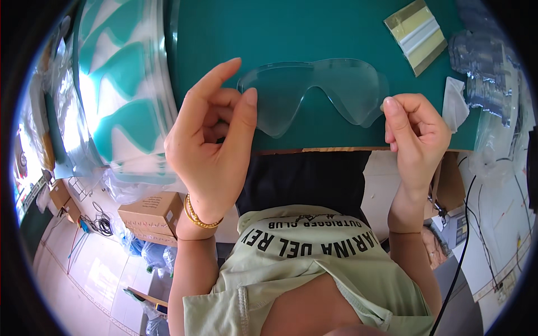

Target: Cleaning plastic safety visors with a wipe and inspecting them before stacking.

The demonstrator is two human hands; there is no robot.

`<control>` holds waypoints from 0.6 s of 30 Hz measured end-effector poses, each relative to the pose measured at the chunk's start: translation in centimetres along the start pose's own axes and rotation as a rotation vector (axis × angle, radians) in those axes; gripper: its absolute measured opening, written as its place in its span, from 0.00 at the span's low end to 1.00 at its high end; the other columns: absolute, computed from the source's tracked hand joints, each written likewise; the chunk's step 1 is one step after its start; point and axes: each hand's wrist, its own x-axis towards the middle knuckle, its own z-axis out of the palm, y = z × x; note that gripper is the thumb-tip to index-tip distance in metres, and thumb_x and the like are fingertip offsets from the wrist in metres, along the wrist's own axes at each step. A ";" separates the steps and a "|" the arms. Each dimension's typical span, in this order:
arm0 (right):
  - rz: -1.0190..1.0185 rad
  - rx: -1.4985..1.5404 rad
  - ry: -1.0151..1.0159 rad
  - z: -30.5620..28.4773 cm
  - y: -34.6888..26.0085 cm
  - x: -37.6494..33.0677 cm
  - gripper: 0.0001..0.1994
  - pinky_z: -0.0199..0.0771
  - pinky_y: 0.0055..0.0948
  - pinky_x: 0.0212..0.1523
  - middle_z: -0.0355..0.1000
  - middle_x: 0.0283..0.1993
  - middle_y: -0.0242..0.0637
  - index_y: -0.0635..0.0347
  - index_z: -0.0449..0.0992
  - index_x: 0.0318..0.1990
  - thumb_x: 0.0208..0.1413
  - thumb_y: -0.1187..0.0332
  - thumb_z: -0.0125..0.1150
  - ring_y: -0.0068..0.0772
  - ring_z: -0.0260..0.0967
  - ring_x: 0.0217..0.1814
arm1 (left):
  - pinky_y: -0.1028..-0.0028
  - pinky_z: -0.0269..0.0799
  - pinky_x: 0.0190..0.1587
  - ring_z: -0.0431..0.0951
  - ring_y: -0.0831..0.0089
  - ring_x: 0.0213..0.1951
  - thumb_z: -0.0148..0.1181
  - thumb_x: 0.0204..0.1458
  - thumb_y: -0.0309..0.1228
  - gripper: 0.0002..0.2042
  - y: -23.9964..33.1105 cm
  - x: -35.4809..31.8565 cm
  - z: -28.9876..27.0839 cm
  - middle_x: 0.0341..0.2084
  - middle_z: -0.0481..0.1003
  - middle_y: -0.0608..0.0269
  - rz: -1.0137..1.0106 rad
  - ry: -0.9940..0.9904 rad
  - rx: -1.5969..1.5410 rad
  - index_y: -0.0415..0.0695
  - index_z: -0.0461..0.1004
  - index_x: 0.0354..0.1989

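A clear, goggle-shaped plastic lens (342,84) with a notch in its lower middle is over the green tabletop, near its front edge. A second outline shows along its right end, so a film or another lens seems to lie against it. My left hand (210,131) is at the lens's left end, thumb over the edge and index finger raised; the other fingers curl behind the thumb. At the right end, my right hand (417,126) has thumb and index finger pinched together, the other fingers folded. What that pinch holds is too small to make out.
Stacked clear lenses or sheets (126,84) lie along the left of the green table (269,33). A yellowish block with a pale strip (416,36) lies at the far right, near a white scrap (455,103) and wrapped plastic bundles (476,67). Cardboard boxes (150,215) stand lower left.
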 end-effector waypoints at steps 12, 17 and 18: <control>0.154 0.023 -0.048 -0.1 -0.9 0.7 0.09 0.52 0.13 0.20 0.68 0.20 0.24 0.65 0.78 0.31 0.60 0.69 0.66 0.10 0.60 0.19 | 0.90 0.62 0.25 0.68 0.91 0.23 0.62 0.56 0.18 0.18 0.2 0.4 0.2 0.25 0.74 0.70 -0.061 0.000 0.031 0.37 0.74 0.56; 0.139 -0.019 -0.051 0.2 -0.8 0.7 0.09 0.53 0.14 0.20 0.67 0.20 0.24 0.65 0.78 0.31 0.61 0.69 0.65 0.10 0.60 0.19 | 0.90 0.60 0.24 0.67 0.91 0.22 0.62 0.56 0.17 0.18 0.4 0.3 0.1 0.25 0.74 0.70 -0.063 0.006 0.047 0.37 0.74 0.56; 0.139 -0.020 -0.050 0.2 -0.8 0.7 0.09 0.53 0.14 0.20 0.67 0.20 0.24 0.65 0.78 0.31 0.61 0.69 0.65 0.10 0.60 0.19 | 0.90 0.60 0.23 0.67 0.92 0.22 0.62 0.56 0.17 0.18 0.4 0.4 0.1 0.25 0.74 0.70 -0.069 0.007 0.046 0.37 0.74 0.56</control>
